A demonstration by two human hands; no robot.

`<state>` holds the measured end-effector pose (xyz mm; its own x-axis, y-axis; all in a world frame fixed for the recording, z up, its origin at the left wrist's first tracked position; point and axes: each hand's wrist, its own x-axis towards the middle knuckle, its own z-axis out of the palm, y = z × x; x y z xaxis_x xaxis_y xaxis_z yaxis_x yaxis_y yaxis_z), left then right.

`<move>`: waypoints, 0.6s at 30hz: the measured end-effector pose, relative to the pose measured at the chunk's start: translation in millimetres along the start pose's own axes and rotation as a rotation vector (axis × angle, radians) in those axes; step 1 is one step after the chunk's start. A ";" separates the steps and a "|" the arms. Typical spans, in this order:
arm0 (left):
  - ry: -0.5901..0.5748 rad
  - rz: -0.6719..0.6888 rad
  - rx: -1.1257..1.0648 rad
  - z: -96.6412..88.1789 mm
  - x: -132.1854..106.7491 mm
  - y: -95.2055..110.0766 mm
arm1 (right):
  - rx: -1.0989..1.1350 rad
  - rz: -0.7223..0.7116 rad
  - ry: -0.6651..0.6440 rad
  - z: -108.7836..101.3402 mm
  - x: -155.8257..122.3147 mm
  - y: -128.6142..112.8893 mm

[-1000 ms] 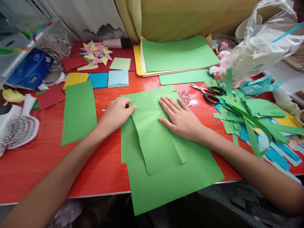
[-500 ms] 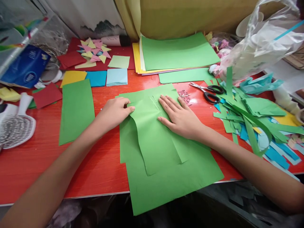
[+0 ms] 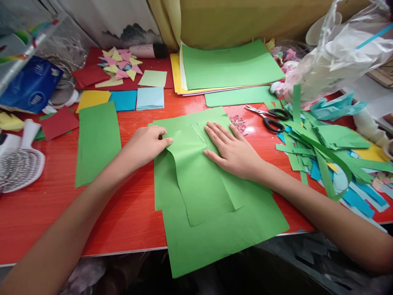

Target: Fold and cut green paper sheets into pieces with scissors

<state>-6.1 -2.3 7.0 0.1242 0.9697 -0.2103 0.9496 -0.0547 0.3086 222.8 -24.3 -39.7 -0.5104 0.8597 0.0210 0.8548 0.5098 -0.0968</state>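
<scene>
Under both hands lies a green paper sheet [image 3: 202, 188], its left edge lifted and curving. My left hand [image 3: 149, 143] pinches that sheet's upper left edge between thumb and fingers. Flat on the sheet's upper right part rests my right hand [image 3: 235, 151], fingers stretched out and thumb apart. Beneath are larger green sheets [image 3: 190, 254], the lowest hanging over the table's front edge. A narrow cut or crease shows in the paper just left of my right fingertips. Scissors [image 3: 270, 117] with black handles lie beyond my right hand.
Green and blue paper strips [image 3: 331, 164] heap at the right, below a clear plastic bag [image 3: 340, 61]. A stack of coloured paper [image 3: 230, 65] stands at the back. To the left are a green paper piece [image 3: 97, 143], small coloured squares [image 3: 123, 100] and a hairbrush [image 3: 23, 164].
Both hands keep nearly the same place and pose on the paper. The whole view has shifted very slightly.
</scene>
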 end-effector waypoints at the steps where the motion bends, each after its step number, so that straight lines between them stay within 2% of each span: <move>1: 0.002 0.000 -0.001 0.1 0.0 -0.3 | 0.006 -0.002 0.003 -0.1 -0.1 0.0; 18: -0.013 -0.031 0.011 -3.1 -0.4 0.9 | 0.013 0.002 0.008 -0.5 -0.6 -0.1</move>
<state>-6.2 -2.0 10.3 0.0989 0.9677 -0.2320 0.9562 -0.0279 0.2912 223.0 -24.8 -39.2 -0.5078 0.8610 0.0283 0.8546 0.5076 -0.1095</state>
